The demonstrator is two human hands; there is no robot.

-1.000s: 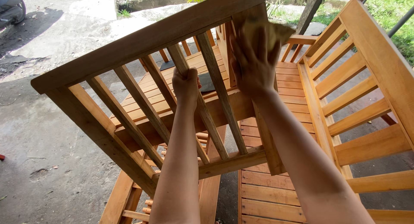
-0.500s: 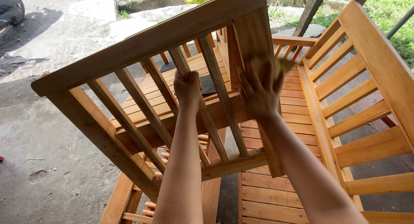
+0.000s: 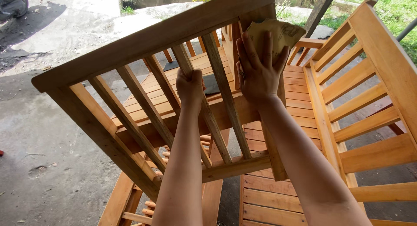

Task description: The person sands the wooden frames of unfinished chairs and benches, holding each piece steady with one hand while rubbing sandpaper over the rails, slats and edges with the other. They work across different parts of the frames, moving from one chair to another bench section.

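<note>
I see my left hand (image 3: 191,84) wrapped around one slat of the wooden frame (image 3: 130,48). The fingers are curled tight and pressed together around that slat, so the wood sits right inside them. This hand is in the same spot as it was a second ago.

My right hand (image 3: 259,69) lies flat on the wide side post of the frame. Its fingers (image 3: 254,45) are spread a little and point up. Under the fingers is a piece of tan sandpaper (image 3: 278,32), pressed against the wood. The paper sticks out past the fingertips, up and to the right of them.

This hand has moved. A second ago it was high on the post, near the top rail. Half a second ago it had slid down lower, with the paper hidden under the palm. Now it is back up again, and the paper shows past the fingertips once more.

The frame is tilted, with its top rail above both hands. It has not shifted much. Behind the fingers and below my arms are a slatted wooden bench (image 3: 369,100) and more wooden slats. To the left of my left hand is grey concrete ground (image 3: 47,143).
</note>
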